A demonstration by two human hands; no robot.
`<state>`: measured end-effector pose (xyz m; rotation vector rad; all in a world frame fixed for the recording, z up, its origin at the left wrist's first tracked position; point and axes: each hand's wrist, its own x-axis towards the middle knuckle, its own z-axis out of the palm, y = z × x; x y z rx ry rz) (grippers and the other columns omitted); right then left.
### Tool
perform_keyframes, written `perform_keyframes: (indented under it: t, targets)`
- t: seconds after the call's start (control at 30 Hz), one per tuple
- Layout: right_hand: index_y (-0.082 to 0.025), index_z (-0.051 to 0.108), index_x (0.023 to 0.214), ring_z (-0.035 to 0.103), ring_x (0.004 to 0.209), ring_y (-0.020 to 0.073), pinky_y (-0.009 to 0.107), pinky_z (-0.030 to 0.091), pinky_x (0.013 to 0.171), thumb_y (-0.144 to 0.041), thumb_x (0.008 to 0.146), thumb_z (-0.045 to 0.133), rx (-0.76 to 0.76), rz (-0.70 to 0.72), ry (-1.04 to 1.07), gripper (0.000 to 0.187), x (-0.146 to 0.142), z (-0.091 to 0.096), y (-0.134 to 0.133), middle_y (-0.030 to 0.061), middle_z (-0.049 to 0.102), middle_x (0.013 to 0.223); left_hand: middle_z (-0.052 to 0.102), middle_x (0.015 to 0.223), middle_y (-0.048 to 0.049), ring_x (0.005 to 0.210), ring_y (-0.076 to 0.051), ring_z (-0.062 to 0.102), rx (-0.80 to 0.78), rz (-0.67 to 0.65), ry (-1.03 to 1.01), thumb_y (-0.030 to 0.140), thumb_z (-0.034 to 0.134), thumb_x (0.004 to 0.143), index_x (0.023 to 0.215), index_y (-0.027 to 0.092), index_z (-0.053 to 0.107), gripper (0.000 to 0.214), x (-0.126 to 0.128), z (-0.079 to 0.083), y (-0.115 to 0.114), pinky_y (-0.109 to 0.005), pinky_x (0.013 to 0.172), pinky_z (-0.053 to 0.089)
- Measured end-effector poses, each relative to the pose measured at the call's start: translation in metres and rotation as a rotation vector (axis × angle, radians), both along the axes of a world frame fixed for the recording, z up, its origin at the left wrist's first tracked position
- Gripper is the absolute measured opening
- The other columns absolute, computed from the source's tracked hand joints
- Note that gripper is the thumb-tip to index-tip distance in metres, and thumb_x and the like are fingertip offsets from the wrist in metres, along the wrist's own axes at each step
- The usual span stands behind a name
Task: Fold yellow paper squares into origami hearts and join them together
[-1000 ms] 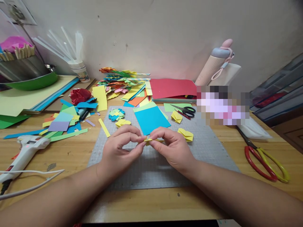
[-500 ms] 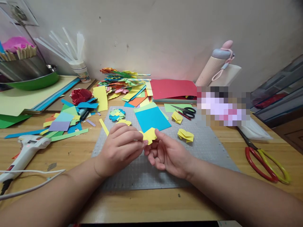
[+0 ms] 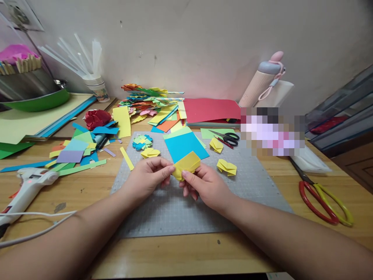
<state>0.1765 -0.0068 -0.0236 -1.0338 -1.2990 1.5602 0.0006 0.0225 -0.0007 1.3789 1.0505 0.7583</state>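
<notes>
A folded yellow paper piece [image 3: 188, 161] is held above the grey cutting mat [image 3: 163, 214]. My left hand [image 3: 150, 175] pinches its left corner between thumb and fingers. From the right, my right hand [image 3: 205, 181] grips it with the thumb on its near face; the fingers behind are partly hidden. Just beyond lies a blue paper square [image 3: 186, 144] on green sheets. More folded yellow pieces rest on the mat: one [image 3: 150, 153] past my left hand, another [image 3: 226, 167] right of my right hand, and a third [image 3: 216, 145] near the black-handled scissors [image 3: 230, 138].
A white glue gun [image 3: 32, 186] with its cable lies at the left, near colourful paper scraps [image 3: 70, 155]. Red-and-yellow-handled scissors [image 3: 319, 202] lie at the right. Along the wall are a red folder [image 3: 211, 110], paper flowers [image 3: 151, 97], a pink bottle [image 3: 259, 83] and a paper cup [image 3: 97, 87].
The yellow paper piece has been turned, so a broader flat face now shows. My left hand has rotated, with its thumb now visible, and my right palm has turned downward.
</notes>
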Motion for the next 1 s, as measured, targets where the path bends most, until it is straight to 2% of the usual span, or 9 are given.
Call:
perform_keyframes:
  t: [0.27, 0.6, 0.8, 1.0]
  targets:
    - [-0.016, 0.058, 0.088, 0.060, 0.054, 0.0101, 0.017, 0.040, 0.036, -0.047, 0.081, 0.060, -0.064, 0.096, 0.030, 0.031, -0.003, 0.001, -0.001, 0.0016, 0.061, 0.076, 0.057, 0.057, 0.0021, 0.051, -0.010, 0.049, 0.246, 0.040, 0.093, 0.032, 0.066, 0.073, 0.064, 0.015, 0.060, 0.020, 0.001, 0.001, -0.006, -0.022, 0.049, 0.040]
    - [-0.017, 0.056, 0.083, 0.059, 0.055, 0.0106, 0.018, 0.041, 0.037, -0.051, 0.085, 0.052, -0.070, 0.126, 0.083, 0.034, -0.002, -0.001, 0.000, 0.0014, 0.058, 0.072, 0.053, 0.050, 0.0040, 0.046, -0.009, 0.047, 0.168, 0.035, 0.161, 0.035, 0.065, 0.074, 0.062, 0.016, 0.058, 0.024, 0.002, 0.002, -0.007, -0.020, 0.046, 0.037]
    - [-0.017, 0.057, 0.083, 0.058, 0.054, 0.0097, 0.018, 0.041, 0.039, -0.046, 0.079, 0.063, -0.077, 0.147, 0.025, 0.030, -0.003, 0.002, 0.000, 0.0000, 0.058, 0.072, 0.055, 0.050, 0.0038, 0.044, -0.008, 0.048, 0.170, 0.068, 0.166, 0.035, 0.064, 0.075, 0.062, 0.016, 0.056, 0.024, 0.003, 0.002, -0.010, -0.019, 0.044, 0.037]
    - [-0.016, 0.059, 0.078, 0.054, 0.049, 0.0079, 0.020, 0.040, 0.041, -0.049, 0.080, 0.061, -0.074, 0.164, 0.017, 0.032, -0.003, 0.001, 0.001, 0.0000, 0.060, 0.069, 0.058, 0.053, 0.0025, 0.042, -0.008, 0.048, 0.160, 0.084, 0.170, 0.036, 0.065, 0.074, 0.061, 0.016, 0.055, 0.026, 0.005, -0.001, -0.012, -0.019, 0.042, 0.036]
